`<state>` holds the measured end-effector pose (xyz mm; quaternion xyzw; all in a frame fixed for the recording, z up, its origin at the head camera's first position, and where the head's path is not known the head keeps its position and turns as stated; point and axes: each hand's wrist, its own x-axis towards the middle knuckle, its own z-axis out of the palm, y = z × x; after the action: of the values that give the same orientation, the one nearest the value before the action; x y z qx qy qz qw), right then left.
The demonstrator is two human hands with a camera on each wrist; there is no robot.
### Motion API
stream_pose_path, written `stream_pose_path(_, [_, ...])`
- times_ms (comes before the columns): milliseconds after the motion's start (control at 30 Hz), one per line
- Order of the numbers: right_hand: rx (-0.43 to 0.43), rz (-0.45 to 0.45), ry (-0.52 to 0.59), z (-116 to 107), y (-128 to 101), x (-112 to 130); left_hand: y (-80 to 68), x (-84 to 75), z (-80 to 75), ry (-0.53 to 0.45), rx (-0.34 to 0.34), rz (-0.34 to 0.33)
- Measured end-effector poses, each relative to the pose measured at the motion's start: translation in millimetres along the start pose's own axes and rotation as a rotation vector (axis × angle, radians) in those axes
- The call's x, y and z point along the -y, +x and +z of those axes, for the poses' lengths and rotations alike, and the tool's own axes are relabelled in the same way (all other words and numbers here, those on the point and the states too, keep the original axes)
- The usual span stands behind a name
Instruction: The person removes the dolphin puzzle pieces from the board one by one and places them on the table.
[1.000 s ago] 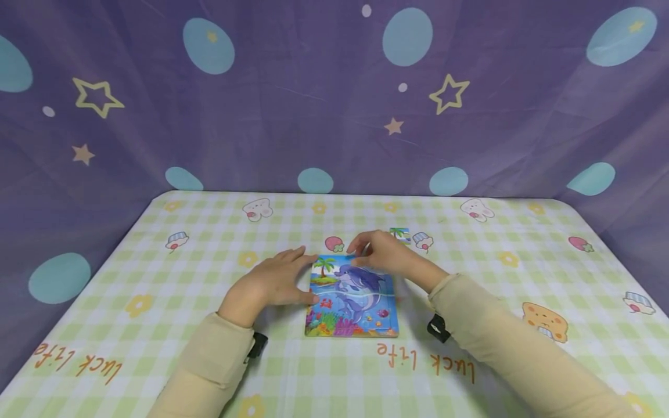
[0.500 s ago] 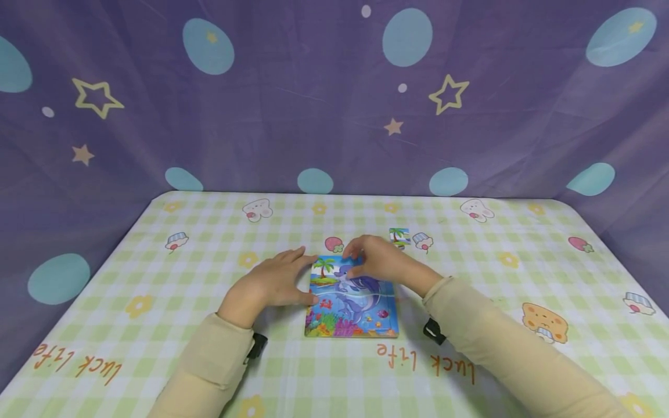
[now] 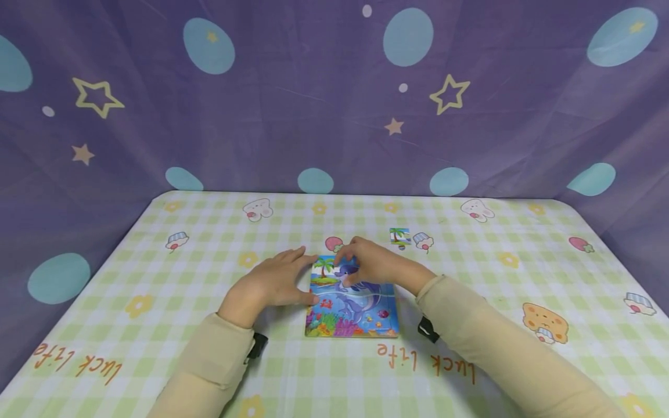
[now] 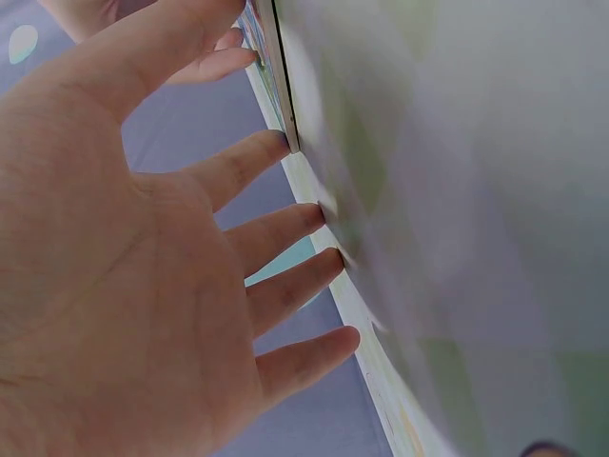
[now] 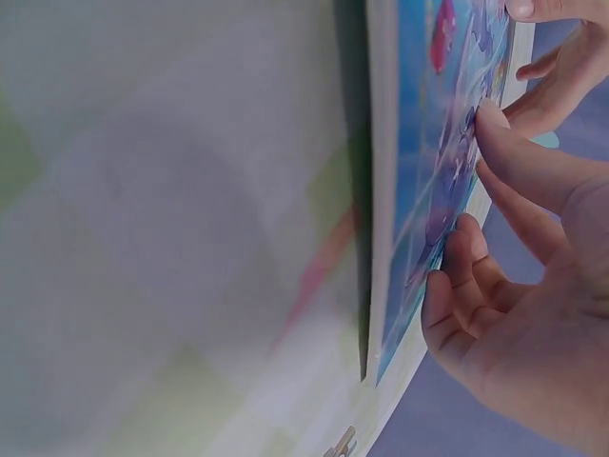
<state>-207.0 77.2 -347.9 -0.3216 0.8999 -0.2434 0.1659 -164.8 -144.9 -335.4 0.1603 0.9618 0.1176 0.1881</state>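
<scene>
Your left hand (image 3: 269, 283) lay flat on the table (image 3: 470, 273), fingers (image 4: 276, 157) spread and straight, the thumb tip touching the left edge of the dolphin puzzle (image 3: 351, 299) to steady it. The puzzle sat at the table's middle, just beyond the orange lettering (image 3: 425, 360). Your right hand (image 3: 373, 264) rested on the puzzle's far part, fingers (image 5: 519, 162) curled and pressing on a piece there; whether they pinched it cannot be told. The step in hand appeared to be seating that piece. One loose palm-tree piece (image 3: 399, 235) lay beyond the puzzle, to its right; the next move probably called for reaching to it.
</scene>
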Motion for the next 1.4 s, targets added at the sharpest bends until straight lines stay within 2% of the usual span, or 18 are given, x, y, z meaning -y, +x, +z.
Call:
stream_pose_path(233, [0.024, -0.001, 0.001, -1, -1, 2, 0.1, -1.3, -0.7, 0.004, -0.001, 0.001])
stream_pose_path(733, [-0.001, 0.05, -0.055, 3, 2, 10, -0.3, -2.4, 0.3, -0.001, 0.007, -0.005])
stream_pose_path(867, [-0.011, 0.067, -0.099, 3, 3, 12, -0.4, -2.3, 0.4, -0.003, 0.008, -0.008])
stream_pose_path(1067, [-0.032, 0.112, -0.15, 4, 5, 16, -0.7, -2.0, 0.1, -0.004, 0.003, -0.006])
stream_pose_path(1400, [-0.063, 0.257, -0.125, 2, 3, 16, -1.3, -1.7, -0.2, -0.012, -0.005, -0.006])
